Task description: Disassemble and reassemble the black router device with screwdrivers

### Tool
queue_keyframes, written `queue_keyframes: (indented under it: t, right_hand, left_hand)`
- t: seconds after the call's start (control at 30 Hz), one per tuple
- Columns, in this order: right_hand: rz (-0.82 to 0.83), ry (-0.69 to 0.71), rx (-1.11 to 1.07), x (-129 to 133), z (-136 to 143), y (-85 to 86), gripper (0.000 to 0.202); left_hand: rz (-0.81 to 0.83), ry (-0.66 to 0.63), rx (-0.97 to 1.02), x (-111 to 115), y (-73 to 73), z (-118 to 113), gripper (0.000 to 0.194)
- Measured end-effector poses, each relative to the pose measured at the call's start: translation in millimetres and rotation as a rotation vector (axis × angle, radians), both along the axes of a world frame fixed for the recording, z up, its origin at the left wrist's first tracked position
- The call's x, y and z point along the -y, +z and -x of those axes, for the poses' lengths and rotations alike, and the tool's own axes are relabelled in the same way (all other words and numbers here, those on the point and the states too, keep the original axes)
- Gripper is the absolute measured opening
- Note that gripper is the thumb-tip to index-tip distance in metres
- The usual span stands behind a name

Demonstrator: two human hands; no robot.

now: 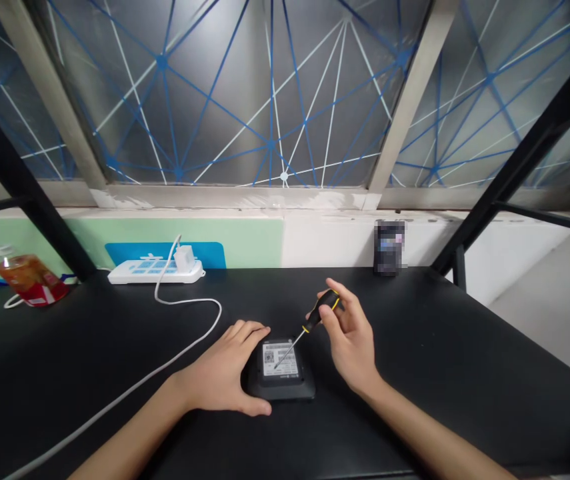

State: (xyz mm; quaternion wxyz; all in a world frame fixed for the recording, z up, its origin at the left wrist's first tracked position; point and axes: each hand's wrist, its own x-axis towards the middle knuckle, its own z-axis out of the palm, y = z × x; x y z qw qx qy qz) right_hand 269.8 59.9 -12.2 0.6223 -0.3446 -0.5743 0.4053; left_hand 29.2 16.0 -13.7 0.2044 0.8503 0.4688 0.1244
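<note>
forearms (135, 427) foremost, left hand (227, 369) clasps white-labelled black box (285, 373), right hand (353, 340) grips screwdriver (316, 317).

You are at a desk (415, 373) that looks like a work spot in an office or a small workshop; which of the two, you cannot tell from this view. The black top runs up to a low wall (332, 243) under a wide window (235, 100), its glass patterned with blue and white lines, as in an office. Black posts (515, 143) slant up at both sides of you. A power strip (155, 271) with a plug (184, 258) lies at the back. The screwdriver (321, 311) and labelled device (281, 361) before you suggest bench work, and the sill (235, 199) looks patchily painted.
</note>
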Motion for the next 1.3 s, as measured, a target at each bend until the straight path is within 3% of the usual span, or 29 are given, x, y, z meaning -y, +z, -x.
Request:
queue_keyframes:
  t: [0.43,0.73,0.97,1.13,1.3]
  right_hand:
    - [-0.144,0.067,0.154,7.9,13.1,-26.0,0.038]
    - [-0.174,0.168,0.211,13.6,11.3,-19.4,0.045]
    - [-0.217,-0.066,0.331,9.7,8.3,-20.9,0.037]
    - [-0.146,0.117,0.243,10.9,7.7,-20.2,0.046]
    - [-0.135,0.138,0.182,11.3,9.2,-22.2,0.047]
  left_hand:
    - [-0.008,-0.010,-0.015,-0.1,-0.6,-0.5,0.105]
    - [0.000,-0.002,-0.008,0.6,-0.5,-0.4,0.105]
    - [-0.034,-0.008,0.022,-0.6,-6.8,1.3,0.105]
    - [-0.011,-0.005,-0.003,-0.2,-4.2,0.5,0.105]
    - [-0.003,-0.005,-0.029,0.6,-1.3,-0.7,0.104]
